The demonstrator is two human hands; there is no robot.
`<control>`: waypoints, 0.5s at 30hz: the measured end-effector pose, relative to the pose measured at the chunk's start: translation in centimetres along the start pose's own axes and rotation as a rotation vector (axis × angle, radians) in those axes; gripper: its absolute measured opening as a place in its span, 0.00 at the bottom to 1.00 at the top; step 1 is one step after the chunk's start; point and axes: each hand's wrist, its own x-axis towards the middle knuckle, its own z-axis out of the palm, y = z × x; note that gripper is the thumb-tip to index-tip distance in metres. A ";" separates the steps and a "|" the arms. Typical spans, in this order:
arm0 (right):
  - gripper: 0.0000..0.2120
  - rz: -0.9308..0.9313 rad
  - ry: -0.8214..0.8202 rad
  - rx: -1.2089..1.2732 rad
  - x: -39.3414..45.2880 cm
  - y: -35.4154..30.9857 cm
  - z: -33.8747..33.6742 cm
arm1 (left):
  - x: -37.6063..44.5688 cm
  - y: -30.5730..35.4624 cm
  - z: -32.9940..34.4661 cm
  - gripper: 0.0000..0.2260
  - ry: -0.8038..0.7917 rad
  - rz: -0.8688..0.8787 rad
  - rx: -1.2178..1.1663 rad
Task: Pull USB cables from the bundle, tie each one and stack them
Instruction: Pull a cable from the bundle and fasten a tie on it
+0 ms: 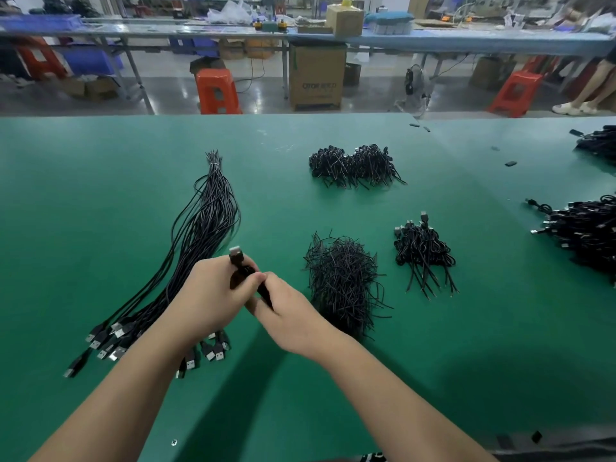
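A long bundle of black USB cables (203, 221) lies on the green table (133, 161), tied at its far end, with the plugs fanned out near me. My left hand (210, 291) grips a folded black USB cable (238, 261) whose silver plug sticks up above the fingers. My right hand (286, 311) pinches the same cable just right of the left hand, fingertips touching it. A loose heap of black twist ties (343, 278) sits right of my hands. A small stack of tied cables (421, 251) lies farther right.
Another heap of tied cables (353, 166) lies at mid table. Larger cable piles (586, 235) sit along the right edge. Beyond the table's far edge are red stools (216, 91), cardboard boxes (316, 78) and other work benches. A person's legs show at far right.
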 end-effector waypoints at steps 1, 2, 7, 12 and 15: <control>0.14 0.005 -0.001 0.047 0.0 0.0 0.1 | 0.2 0.0 -0.1 0.08 0.000 -0.007 -0.019; 0.15 0.004 0.002 0.074 0.1 0.1 0.1 | 0.4 0.0 -0.2 0.09 -0.004 -0.010 -0.035; 0.14 0.036 0.034 0.318 0.1 0.2 -0.6 | 1.5 0.5 -0.6 0.07 -0.042 -0.026 -0.138; 0.15 0.042 0.070 0.384 0.4 0.5 -1.3 | 2.8 1.2 -0.8 0.09 -0.115 0.012 -0.289; 0.17 0.024 0.117 0.314 0.8 1.0 -2.0 | 3.6 1.2 0.0 0.06 -0.183 -0.021 -0.457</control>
